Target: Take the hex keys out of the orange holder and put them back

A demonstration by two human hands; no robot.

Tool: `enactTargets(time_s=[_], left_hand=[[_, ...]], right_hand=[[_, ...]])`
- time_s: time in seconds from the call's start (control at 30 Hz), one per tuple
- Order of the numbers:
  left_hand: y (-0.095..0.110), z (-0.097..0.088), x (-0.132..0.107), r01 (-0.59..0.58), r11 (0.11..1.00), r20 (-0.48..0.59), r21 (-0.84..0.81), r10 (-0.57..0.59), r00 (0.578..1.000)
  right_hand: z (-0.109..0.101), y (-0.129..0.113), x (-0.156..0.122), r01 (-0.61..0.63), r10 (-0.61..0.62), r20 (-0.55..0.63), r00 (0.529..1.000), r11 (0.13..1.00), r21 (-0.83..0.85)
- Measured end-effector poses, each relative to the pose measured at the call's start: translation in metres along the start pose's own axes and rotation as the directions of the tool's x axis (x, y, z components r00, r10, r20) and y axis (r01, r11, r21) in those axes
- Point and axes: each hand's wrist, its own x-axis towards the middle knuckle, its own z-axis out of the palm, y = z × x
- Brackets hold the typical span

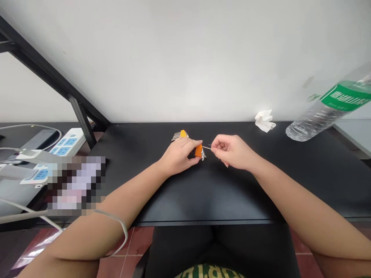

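Observation:
My left hand point(182, 154) is closed over an orange holder point(198, 150) on the black table. Short silver metal rods stick out in a row at the holder's near right end. Past my fingers on the far left, a yellow-orange part point(183, 133) shows with another row of silver rods point(176, 136). The middle is hidden under my hand, so I cannot tell whether it is one piece. My right hand point(230, 150) pinches the end of a thin metal rod point(206, 148), whose other end meets the orange holder.
A crumpled white tissue point(264, 120) lies by the wall. To its right leans a clear bottle with a green label point(344, 95). On the left are a white power strip point(75, 136), cables, a blurred-out phone-like object point(78, 181) and a black metal frame point(82, 119).

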Motion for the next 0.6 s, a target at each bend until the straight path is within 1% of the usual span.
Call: enactTargets(time_s=[0.13,0.27,0.43,0.53,0.6], left_hand=[[0.001,0.001,0.001,-0.012,1.0,-0.003,0.015,0.012,1.0],[0.0,0.001,0.002,-0.057,0.996,-0.027,0.063,0.059,0.998],[0.002,0.002,0.003,-0.075,0.995,-0.032,0.065,0.078,0.996],[0.007,0.004,0.005,-0.074,0.996,-0.011,0.049,0.075,0.997],[0.01,0.005,0.006,-0.054,0.998,0.002,0.036,0.054,0.999]], right_hand=[[0.001,-0.001,0.0,-0.02,0.02,0.011,1.0,0.999,0.039],[0.001,-0.001,0.002,-0.066,0.065,0.006,0.998,0.992,0.11],[0.004,0.002,0.006,-0.105,0.107,0.0,0.994,0.979,0.173],[0.013,0.005,0.011,-0.106,0.108,0.007,0.994,0.953,0.285],[0.02,0.008,0.016,-0.102,0.102,0.02,0.995,0.913,0.396]])
